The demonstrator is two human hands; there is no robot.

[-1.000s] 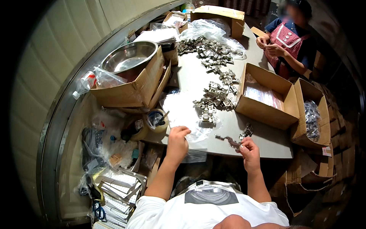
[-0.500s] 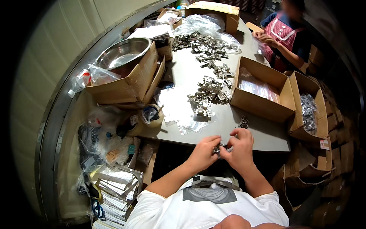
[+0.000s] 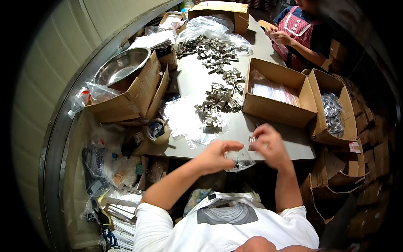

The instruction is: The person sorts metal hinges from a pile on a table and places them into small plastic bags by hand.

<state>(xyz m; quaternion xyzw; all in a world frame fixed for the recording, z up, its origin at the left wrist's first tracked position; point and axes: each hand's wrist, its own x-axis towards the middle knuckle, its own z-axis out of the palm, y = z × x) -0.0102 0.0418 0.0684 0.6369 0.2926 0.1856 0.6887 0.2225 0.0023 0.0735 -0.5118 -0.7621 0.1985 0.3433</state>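
Note:
My left hand [image 3: 216,157] grips a small clear plastic bag [image 3: 245,163] at the table's front edge, its thumb and fingers curved around one side. A shiny metal piece lies low inside the bag. To the right, my right hand [image 3: 272,147] is blurred by motion, its fingers bent. At its fingertips is a metal hinge part [image 3: 252,142], apparently held just above the bag. Beyond my hands, a loose heap of metal hinge parts [image 3: 219,98] runs away down the table [image 3: 191,80].
Flat clear bags [image 3: 180,119] lie left of the heap. An open carton [image 3: 279,110] with flat bags and another carton [image 3: 333,133] of bagged parts stand right. A steel basin [image 3: 121,67] rests on a left carton [image 3: 126,105]. A co-worker [image 3: 296,35] handles something at far right.
My hands were together over metal parts; now they are apart. A clear bag shows in the left, while the right has moved outward and up. The whole view has shifted slightly.

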